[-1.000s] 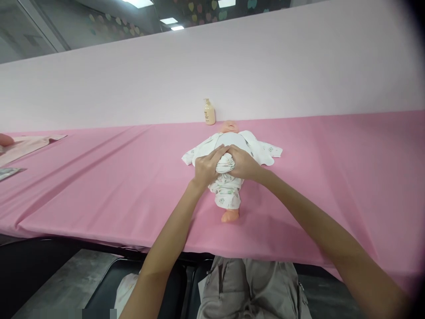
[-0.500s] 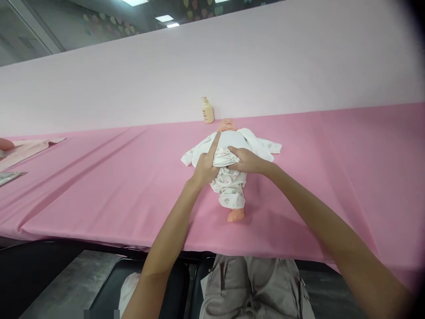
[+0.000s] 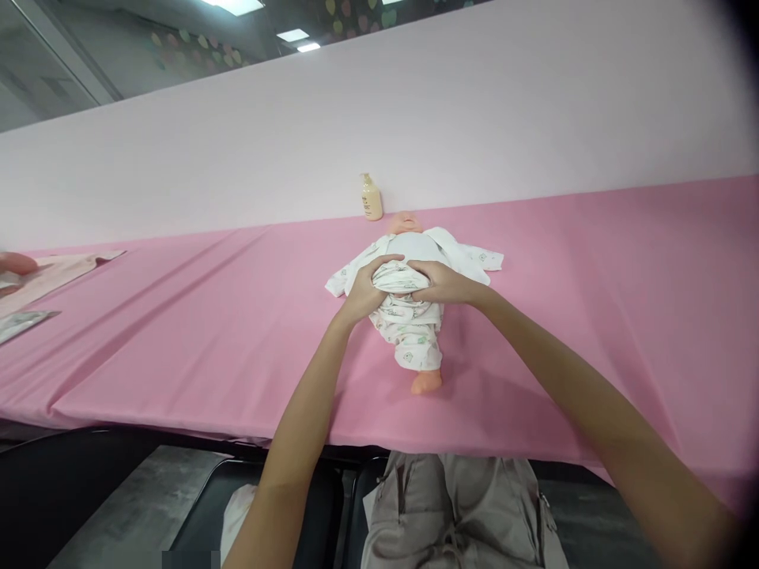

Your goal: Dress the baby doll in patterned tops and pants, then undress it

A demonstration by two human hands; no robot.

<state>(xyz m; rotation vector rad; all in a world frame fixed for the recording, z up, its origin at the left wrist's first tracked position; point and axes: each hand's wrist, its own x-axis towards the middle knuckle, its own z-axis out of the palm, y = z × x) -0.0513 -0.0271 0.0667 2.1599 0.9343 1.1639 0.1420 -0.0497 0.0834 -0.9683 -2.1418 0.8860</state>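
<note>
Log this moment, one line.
left hand, right hand: grip trousers waistband | doll: on back, pink table | bottle: beyond head

Bright, even light from ceiling panels [image 3: 237,5]; soft shadows; dark vignette at right edge; corners warped.

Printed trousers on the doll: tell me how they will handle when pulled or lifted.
Probably floppy: the printed trousers bunch into folds where the left hand and right hand grip the waist. Likely light and not slippery, being thin soft cloth. They may drag the doll along.
</note>
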